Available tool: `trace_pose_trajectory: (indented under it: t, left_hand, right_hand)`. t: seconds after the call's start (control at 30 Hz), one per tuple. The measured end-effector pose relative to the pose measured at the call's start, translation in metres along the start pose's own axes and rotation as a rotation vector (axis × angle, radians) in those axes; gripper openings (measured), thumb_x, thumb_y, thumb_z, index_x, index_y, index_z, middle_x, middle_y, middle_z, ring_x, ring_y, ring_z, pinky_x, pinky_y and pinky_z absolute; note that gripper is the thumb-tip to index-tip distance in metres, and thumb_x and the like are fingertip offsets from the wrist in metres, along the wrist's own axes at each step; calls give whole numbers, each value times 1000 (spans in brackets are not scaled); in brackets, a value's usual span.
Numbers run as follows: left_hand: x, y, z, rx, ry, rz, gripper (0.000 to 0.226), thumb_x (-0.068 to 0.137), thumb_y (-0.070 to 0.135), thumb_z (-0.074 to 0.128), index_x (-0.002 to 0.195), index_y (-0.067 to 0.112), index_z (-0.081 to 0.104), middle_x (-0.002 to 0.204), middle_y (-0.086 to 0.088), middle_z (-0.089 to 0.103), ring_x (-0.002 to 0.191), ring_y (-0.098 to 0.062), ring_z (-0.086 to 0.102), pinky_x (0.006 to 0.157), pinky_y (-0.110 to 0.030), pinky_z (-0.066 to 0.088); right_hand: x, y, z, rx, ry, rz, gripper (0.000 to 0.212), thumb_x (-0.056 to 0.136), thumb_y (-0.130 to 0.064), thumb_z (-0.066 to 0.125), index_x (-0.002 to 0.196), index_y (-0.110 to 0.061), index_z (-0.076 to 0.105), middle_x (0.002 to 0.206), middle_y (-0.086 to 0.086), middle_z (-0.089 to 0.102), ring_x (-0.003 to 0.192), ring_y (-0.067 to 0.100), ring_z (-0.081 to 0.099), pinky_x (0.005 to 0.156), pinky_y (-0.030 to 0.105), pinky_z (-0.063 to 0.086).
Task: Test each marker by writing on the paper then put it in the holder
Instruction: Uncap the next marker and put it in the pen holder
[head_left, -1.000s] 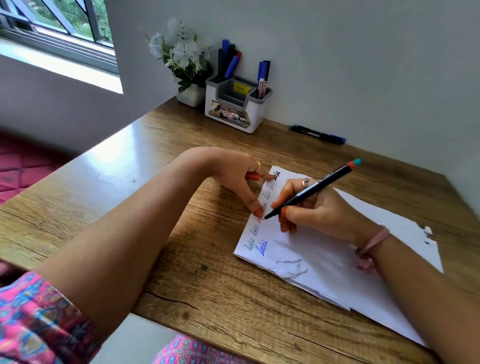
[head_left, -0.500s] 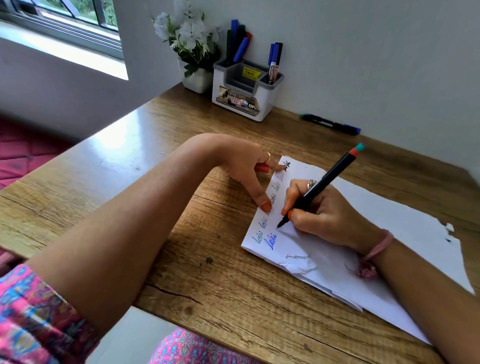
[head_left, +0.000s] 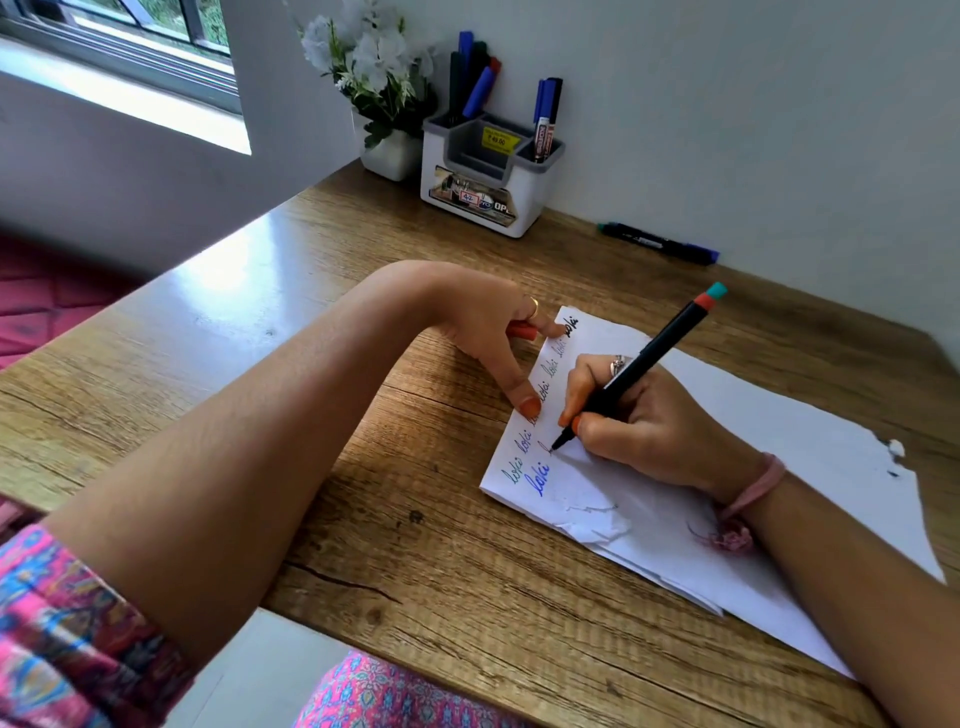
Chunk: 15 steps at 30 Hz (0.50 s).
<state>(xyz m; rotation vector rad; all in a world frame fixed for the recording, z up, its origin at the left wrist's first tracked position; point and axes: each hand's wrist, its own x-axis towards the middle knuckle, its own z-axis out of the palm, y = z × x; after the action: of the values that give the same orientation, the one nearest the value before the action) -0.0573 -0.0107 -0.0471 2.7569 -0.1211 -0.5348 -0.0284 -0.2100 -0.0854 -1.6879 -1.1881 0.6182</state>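
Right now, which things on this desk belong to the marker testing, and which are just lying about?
Part of the job:
marker in the right hand
red cap in the left hand
paper
holder
spare marker by the wall

Just lying about:
flower pot
window

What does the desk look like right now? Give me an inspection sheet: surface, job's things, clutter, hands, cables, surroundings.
Surface: wooden desk, grain and a dark crack near the front edge.
Job's things: white paper with several handwritten test words along its left edge; black marker with tip on the paper; holder with markers standing in two compartments; one marker lying by the wall.
Clutter: white flowers in a pot beside the holder.
Hands: left hand presses the paper's edge, something red tucked in it; right hand grips the black marker.
Cables: nothing seen.
Surroundings: white wall, window at upper left.
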Motion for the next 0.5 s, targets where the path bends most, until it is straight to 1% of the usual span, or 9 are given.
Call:
trace_pose_trajectory:
  t: [0.07,0.1,0.17,0.27,0.3,0.37,0.4,0.43,0.5]
  left_hand:
    - [0,0,0,-6,7,1,99,61,60,75,145,41,25,82,26,37,74,0,42,79,-23,31]
    - [0,0,0,-8,9,-1,99,61,60,75,145,40,26,80,26,36,74,-1,42,80,-23,31]
    - [-1,0,-1,-3,8,-3,99,62,60,75,145,40,25,82,27,36,78,-3,43,80,-22,32]
    - [-1,1,0,4,4,2,99,62,60,74,145,40,25,83,27,37,76,-1,43,72,-19,31]
    - [-1,1,0,0,4,1,99,62,60,74,145,40,25,85,25,39,78,-3,44,73,-19,31]
    - [-2,0,0,-9,4,-5,99,62,60,75,145,40,25,97,21,42,90,-4,43,81,-21,31]
    - [-2,0,0,-11,3,-5,99,62,60,75,145,40,25,100,21,42,93,-5,42,83,-21,30]
    - [-2,1,0,-11,4,-3,99,62,59,75,145,40,25,97,22,42,90,-4,43,82,-21,30]
    - [-2,2,0,-8,11,1,97,63,58,75,145,40,26,84,24,39,76,-2,43,74,-19,31]
  right_hand:
    - [0,0,0,-10,12,-11,8,65,-20,57,71,-18,60,63,-8,61,57,2,51,53,14,40]
    - [0,0,0,-11,18,-13,8,65,-20,56,71,-17,60,61,-10,61,56,1,50,53,14,40]
    - [1,0,0,-8,19,-17,8,65,-20,57,72,-16,60,59,-9,59,55,2,49,52,15,40]
    - [0,1,0,-15,31,-21,9,64,-21,57,71,-16,59,60,-5,58,55,5,49,52,17,40]
    - [0,1,1,-15,44,-23,10,64,-22,57,71,-15,59,59,-6,58,55,3,49,52,16,40]
    - [0,1,2,-3,53,-21,9,64,-21,57,71,-16,60,58,-7,58,52,2,48,50,17,39]
    - [1,1,2,2,50,-19,9,64,-20,57,71,-16,60,57,-7,57,51,2,47,50,18,39]
    - [0,1,2,4,47,-19,9,64,-20,57,72,-15,60,57,-8,57,51,3,47,50,18,39]
    - [1,1,1,-7,58,-26,10,64,-21,57,72,-15,60,57,-8,57,51,2,47,50,16,39]
